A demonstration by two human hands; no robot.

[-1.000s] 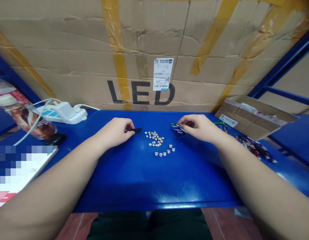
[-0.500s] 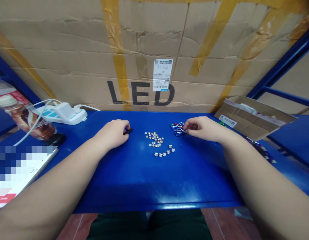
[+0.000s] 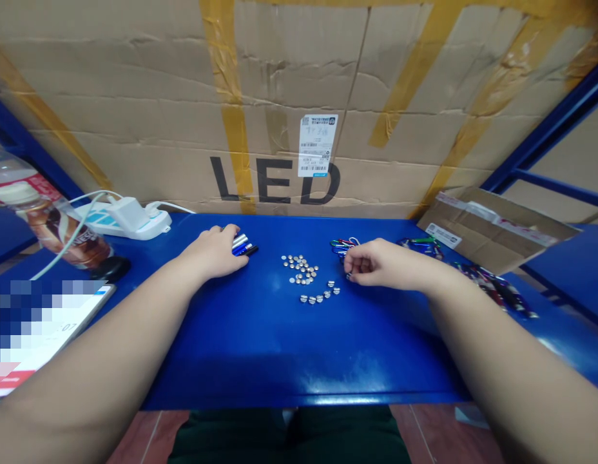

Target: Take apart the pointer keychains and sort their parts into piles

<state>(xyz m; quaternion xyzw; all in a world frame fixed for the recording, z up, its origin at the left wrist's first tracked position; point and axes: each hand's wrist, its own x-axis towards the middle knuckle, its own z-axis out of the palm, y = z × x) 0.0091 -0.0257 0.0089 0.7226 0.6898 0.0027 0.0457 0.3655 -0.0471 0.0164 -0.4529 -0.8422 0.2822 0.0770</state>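
My left hand (image 3: 212, 252) lies curled on the blue table (image 3: 299, 348), its fingertips against a small bunch of blue, silver and black metal tubes (image 3: 243, 245). My right hand (image 3: 379, 265) is pinched closed just below a tangle of coloured carabiner clips (image 3: 342, 247). A small silver piece (image 3: 348, 275) shows at its fingertips. Between my hands lies a loose group of several silver button cells (image 3: 299, 270), with a curved line of more (image 3: 319, 295) nearer me. Whether either hand holds anything is hidden by the fingers.
Further carabiner keychains (image 3: 492, 288) lie along the table's right side, beside a flattened cardboard piece (image 3: 492, 232). A power strip (image 3: 125, 222), a drink bottle (image 3: 52, 222) and a tablet (image 3: 42, 335) are at left. A large taped carton (image 3: 299, 103) stands behind.
My right hand has moved down from the carabiner clips, closer to the button cells. My left hand has shifted slightly, and a bunch of tubes now shows at its fingers instead of one black tube.
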